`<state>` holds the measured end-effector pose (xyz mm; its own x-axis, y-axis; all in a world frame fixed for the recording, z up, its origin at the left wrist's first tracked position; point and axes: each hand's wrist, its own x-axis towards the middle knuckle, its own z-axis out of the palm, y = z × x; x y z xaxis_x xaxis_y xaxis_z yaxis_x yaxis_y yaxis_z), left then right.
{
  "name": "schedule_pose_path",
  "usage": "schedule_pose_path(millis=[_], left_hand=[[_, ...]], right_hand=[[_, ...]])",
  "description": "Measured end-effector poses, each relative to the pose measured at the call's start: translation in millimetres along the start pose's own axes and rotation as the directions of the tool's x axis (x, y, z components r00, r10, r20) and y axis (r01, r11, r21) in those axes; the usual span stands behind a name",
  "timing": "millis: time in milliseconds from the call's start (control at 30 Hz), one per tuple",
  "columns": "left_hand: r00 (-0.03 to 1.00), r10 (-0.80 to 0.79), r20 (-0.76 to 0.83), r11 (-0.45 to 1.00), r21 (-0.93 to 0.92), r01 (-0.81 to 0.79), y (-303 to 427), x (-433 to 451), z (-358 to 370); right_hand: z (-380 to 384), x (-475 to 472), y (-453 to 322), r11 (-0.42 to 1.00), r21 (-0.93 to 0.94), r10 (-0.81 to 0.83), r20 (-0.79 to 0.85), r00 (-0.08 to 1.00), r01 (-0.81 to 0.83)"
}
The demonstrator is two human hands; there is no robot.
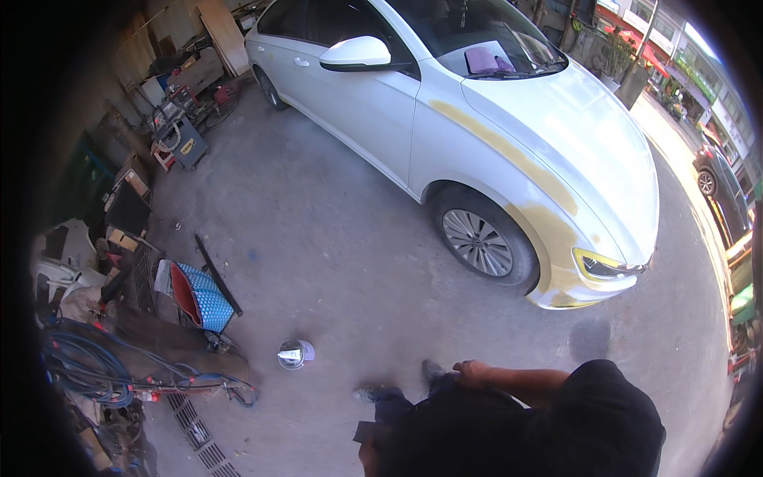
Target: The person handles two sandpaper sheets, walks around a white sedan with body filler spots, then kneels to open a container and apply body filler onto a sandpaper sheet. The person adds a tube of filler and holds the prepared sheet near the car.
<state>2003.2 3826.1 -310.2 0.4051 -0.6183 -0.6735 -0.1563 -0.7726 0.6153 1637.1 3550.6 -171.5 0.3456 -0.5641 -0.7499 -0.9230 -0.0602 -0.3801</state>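
Observation:
My left hand (368, 458), partly cut off at the lower edge, holds a dark, flat, square-edged piece (369, 431). My right hand (472, 374) is beside my thigh with its fingers curled; whether something small is in it, I cannot tell. A white car (369, 113) stands ahead, with tan, filler-like patches (542, 223) on its front fender and bumper. Yellow tape (587, 275) edges the headlight (602, 266). On the windshield lies a purple cloth or sheet (480, 60). A small round pail (307, 352) with a white item (289, 355) at its top stands on the floor.
At the left are a blue woven bag (211, 298), a black bar (217, 274), coiled hoses (89, 364), a gas cylinder (197, 361) and a floor grate (199, 438). A machine (188, 143) and clutter line the wall. A dark car (724, 185) stands outside.

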Motion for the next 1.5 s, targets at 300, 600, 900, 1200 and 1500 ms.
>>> schedule_pose_path(millis=[300,600,900,1200,1500], left_hand=[[0.932,0.319,0.170,0.661,0.665,-0.348,-30.0,90.3,-43.1],[0.923,0.386,0.009,0.800,0.495,-0.339,-41.6,102.9,-66.0],[0.988,-0.038,-0.151,0.999,0.006,0.039,-24.5,79.0,-66.0],[0.890,-0.389,-0.239,0.905,-0.280,0.321,39.3,56.9,-60.9],[0.810,-0.478,-0.339,0.802,-0.544,0.245,89.0,37.4,10.8]], right_hand=[[16.0,38.3,-70.3,0.990,0.103,0.110,-0.116,0.987,-0.098],[7.7,59.5,-146.5,0.997,-0.011,-0.070,-0.366,0.928,0.071],[-56.7,38.8,-253.4,0.977,0.074,-0.188,-0.145,0.972,0.200],[-98.2,96.9,-274.1,0.948,-0.088,-0.264,0.321,0.910,0.306],[-151.5,175.1,-271.7,0.876,-0.257,-0.145,0.665,0.732,0.407]])
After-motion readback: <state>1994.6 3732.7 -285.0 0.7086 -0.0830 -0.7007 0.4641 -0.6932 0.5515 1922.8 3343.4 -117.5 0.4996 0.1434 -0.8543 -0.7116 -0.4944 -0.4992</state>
